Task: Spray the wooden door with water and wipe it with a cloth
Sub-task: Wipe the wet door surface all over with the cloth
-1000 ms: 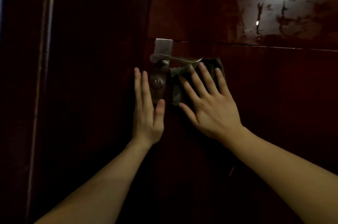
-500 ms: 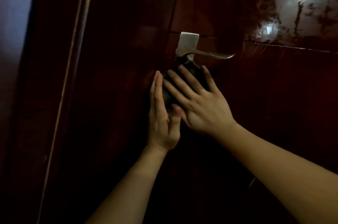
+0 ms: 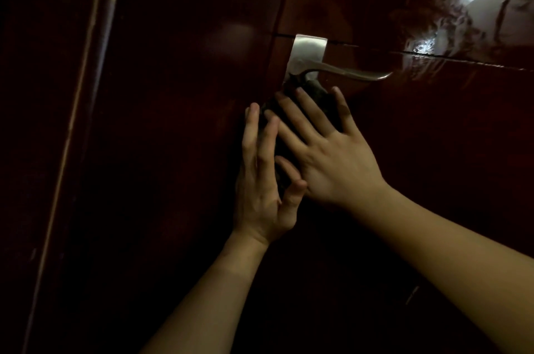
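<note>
**Left edge.** The door frame (image 3: 95,93) shows as a pale strip. The light is too dim to tell whether it is wet. The wooden door (image 3: 173,151) fills the view, dark and glossy, and I can make out no streaks on its left half.

**Centre.** My left hand (image 3: 263,180) lies against the door with fingers straight and close together and the thumb out. Its fingers touch the left side of the cloth (image 3: 319,95) and grip nothing. The cloth is dark and bunched. It is pressed to the door just under the lever handle (image 3: 346,72) and covers the lower part of the handle plate (image 3: 307,50). My right hand (image 3: 332,160) lies flat on the cloth, fingers spread wide, pressing without pinching.

**Right.** Toward the door's upper right corner a wet patch (image 3: 476,4) glistens with runs and looks unwiped. No spray bottle is in view.

**Assessment.** I judge the step in hand to be wiping round the handle plate.

**Recommendations.**
- Press evenly through the right palm so the bunched cloth flattens and reaches the plate's edges.
- Use the left fingers only to fence the cloth and stop it sliding toward the frame.
- Pass beneath the lever without knocking it.
- Then carry the cloth right and up to the wet patch before the runs travel further down.
</note>
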Demonstrator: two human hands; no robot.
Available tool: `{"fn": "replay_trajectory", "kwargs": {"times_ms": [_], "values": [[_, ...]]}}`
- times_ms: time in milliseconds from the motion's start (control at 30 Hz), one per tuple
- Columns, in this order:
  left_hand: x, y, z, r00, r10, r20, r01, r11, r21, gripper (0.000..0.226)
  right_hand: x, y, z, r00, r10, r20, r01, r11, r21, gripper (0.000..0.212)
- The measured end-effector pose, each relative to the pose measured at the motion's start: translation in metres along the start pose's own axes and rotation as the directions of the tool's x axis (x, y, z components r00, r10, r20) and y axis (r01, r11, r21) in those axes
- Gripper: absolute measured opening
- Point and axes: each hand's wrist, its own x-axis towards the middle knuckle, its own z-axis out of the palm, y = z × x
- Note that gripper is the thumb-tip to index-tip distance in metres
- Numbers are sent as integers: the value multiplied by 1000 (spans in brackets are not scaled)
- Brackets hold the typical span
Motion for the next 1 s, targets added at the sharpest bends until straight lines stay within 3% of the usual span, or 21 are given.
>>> {"fn": "replay_trajectory", "kwargs": {"times_ms": [267,433,633,867,1000], "values": [[0,-2,2,1000,3,12,-4,995,99,80,-25,22,-9,999,35,35,-34,999,-33,66],[-1,0,1,995,-91,37,86,988,126,86,-16,9,-9,981,193,28,-193,981,-12,73],[-3,0,2,993,-96,68,84,983,162,89,-8,-11,-5,934,356,18,-356,934,36,77],[1,-1,8,959,-178,220,18,814,580,90,-49,26,-8,917,399,9,-398,917,-40,77],[0,1,9,955,-196,225,6,768,640,87,-50,32,-8,905,425,-13,-425,904,-37,77]]}}
